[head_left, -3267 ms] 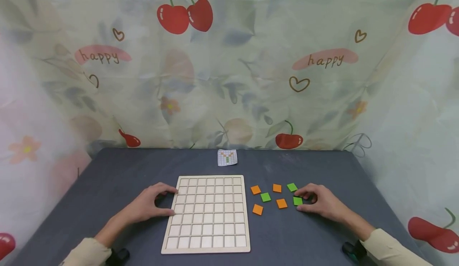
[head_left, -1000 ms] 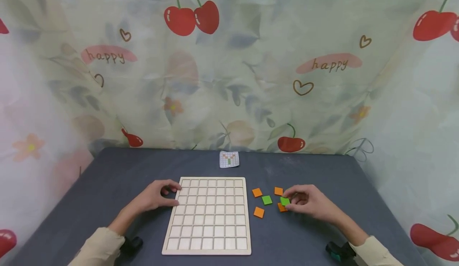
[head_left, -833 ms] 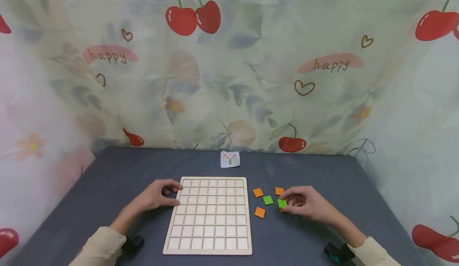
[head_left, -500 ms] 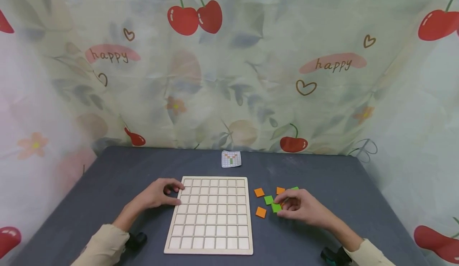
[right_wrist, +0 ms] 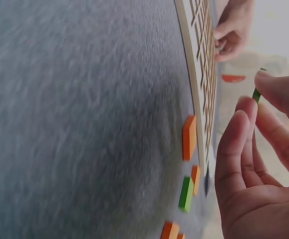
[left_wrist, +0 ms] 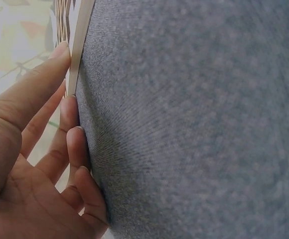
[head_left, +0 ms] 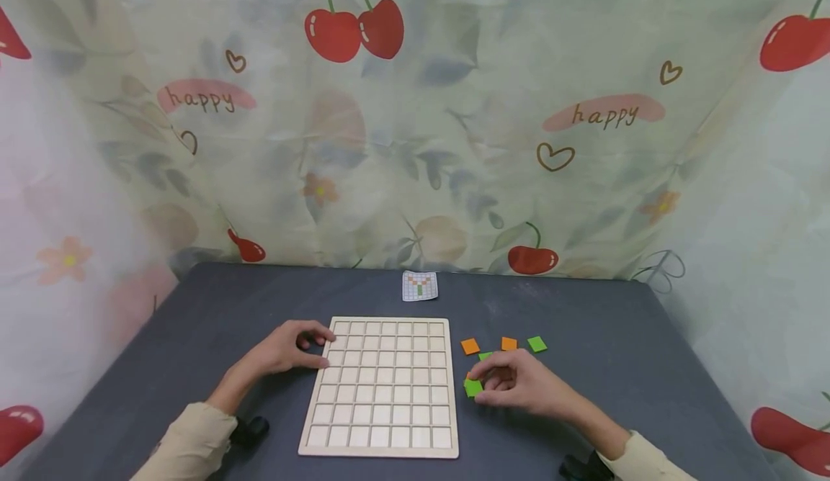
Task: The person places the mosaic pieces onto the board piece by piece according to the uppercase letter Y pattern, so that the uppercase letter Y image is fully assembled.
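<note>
A pale wooden grid board (head_left: 378, 452) lies on the dark table with its square cells bare. At its left edge rests my left hand (head_left: 288, 348), thumb and index fingertips spread along the rim; the left wrist view shows its thumb (left_wrist: 40, 82) against the board's side. My right hand (head_left: 521, 380) pinches a green square tile (head_left: 474, 389) between thumb and fingers, just right of the board. In the right wrist view that tile (right_wrist: 256, 93) appears edge-on, raised off the table. Behind it, an orange tile (right_wrist: 189, 138) lies close to the board; the head view mostly hides it.
Loose tiles lie right of the board: orange ones (head_left: 470, 346) and a green one (head_left: 537, 344), with another green tile (head_left: 485, 356) partly covered by my right hand. A small card (head_left: 420, 286) with a coloured grid pattern sits near the far edge. A printed curtain hangs behind the table.
My right hand took up a green tile from the right of the group and has carried it left, toward the board. My left hand has stayed at the board's edge.
</note>
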Demonstrator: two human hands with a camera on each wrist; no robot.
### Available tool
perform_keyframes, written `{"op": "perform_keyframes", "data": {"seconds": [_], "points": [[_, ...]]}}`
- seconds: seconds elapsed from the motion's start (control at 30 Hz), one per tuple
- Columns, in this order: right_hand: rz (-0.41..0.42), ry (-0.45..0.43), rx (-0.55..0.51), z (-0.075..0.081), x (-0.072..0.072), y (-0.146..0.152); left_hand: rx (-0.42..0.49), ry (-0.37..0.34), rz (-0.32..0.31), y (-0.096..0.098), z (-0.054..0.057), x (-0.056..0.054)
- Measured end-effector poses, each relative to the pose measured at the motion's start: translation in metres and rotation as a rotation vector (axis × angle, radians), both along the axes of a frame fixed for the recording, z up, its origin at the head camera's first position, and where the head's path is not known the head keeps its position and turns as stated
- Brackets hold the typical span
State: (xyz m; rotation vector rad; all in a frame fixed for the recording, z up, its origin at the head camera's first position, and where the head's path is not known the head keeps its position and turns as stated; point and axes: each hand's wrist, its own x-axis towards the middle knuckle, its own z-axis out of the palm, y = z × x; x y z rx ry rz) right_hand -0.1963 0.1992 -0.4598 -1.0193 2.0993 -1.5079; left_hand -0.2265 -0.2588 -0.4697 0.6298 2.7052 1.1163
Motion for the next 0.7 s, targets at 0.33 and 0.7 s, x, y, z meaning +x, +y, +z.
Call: {"op": "perform_keyframes", "data": {"seconds": [0.33,0.7], "points": [[0.008,-0.009,-0.012,-0.003,0.006,-0.024,0.025,0.008,-0.008,0.001,0.000,0.001],[0.014,-0.041,-0.028,-0.011,0.013,-0.057,0.016,0.008,-0.002,0.000,-0.003,0.000]]}}
